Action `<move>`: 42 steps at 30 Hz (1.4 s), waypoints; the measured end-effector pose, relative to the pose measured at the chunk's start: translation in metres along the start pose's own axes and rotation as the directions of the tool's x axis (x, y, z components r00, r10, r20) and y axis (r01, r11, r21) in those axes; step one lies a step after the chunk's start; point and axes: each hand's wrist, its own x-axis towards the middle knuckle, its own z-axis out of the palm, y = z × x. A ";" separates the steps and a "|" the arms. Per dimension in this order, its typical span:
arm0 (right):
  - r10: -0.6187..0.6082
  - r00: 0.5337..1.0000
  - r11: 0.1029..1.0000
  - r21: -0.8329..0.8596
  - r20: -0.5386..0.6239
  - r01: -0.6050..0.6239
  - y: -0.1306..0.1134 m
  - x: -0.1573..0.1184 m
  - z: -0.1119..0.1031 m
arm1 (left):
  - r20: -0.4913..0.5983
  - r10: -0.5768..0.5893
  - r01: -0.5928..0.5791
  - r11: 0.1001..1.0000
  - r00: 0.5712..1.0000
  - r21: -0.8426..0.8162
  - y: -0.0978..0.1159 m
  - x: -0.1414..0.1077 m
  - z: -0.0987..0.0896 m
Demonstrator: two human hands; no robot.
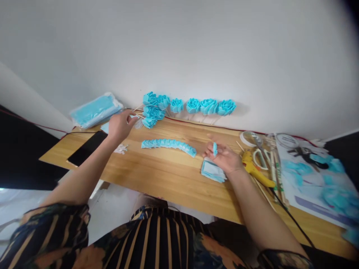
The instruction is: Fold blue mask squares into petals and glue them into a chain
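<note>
At the back left, my left hand [121, 126] is bent over the thin stems of the gathered blue flowers [153, 111], its thumb and fingers closing around a stem. The far ends of those stems are hidden behind it. My right hand [226, 157] is turned palm up on the right, with a small folded blue petal [215, 149] held at its fingers. Just below it lies a stack of pale blue cut pieces [212, 171]. Between my hands, a curved row of folded blue petals [168, 143] lies on the wooden table [157, 168].
More blue flowers [209, 107] line the wall. A packet of blue masks [97, 109], a black phone [87, 148] and white scraps [121, 149] are left. Rightward lie a yellow glue gun [254, 169], scissors [262, 155], a tape roll [248, 138], sticks and a printed sheet [305, 198].
</note>
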 end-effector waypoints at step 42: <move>-0.008 0.995 1.000 0.006 0.096 0.008 -0.001 0.000 0.005 | 0.439 0.275 -0.443 0.827 0.855 0.345 -0.002 -0.019 0.049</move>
